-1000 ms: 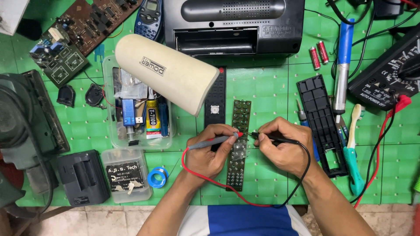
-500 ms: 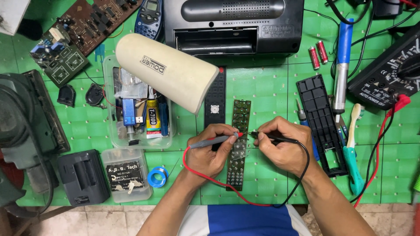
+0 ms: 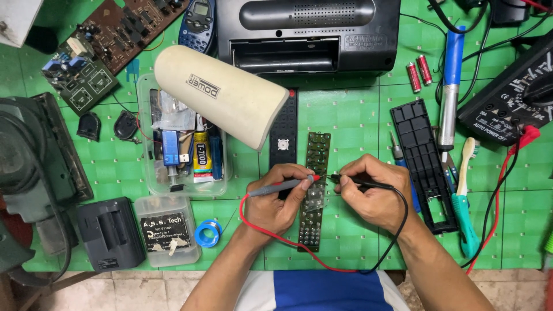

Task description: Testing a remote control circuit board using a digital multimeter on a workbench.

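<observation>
A long green circuit board [image 3: 314,196] from a remote control lies on the green cutting mat [image 3: 357,115] in front of me. My left hand [image 3: 279,198] holds a red-tipped meter probe [image 3: 288,184], its tip on the board's middle. My right hand [image 3: 374,193] holds a black probe [image 3: 354,181], its tip meeting the board from the right. Red and black leads loop below my wrists toward a black multimeter [image 3: 512,98] at the right.
A cream lamp head [image 3: 222,95] hangs over a clear box of small parts [image 3: 178,150]. The black remote shell [image 3: 422,164], a blue soldering iron [image 3: 449,86], a toothbrush [image 3: 464,196], two batteries [image 3: 419,72], a black radio [image 3: 308,34] and loose boards [image 3: 98,46] surround the work.
</observation>
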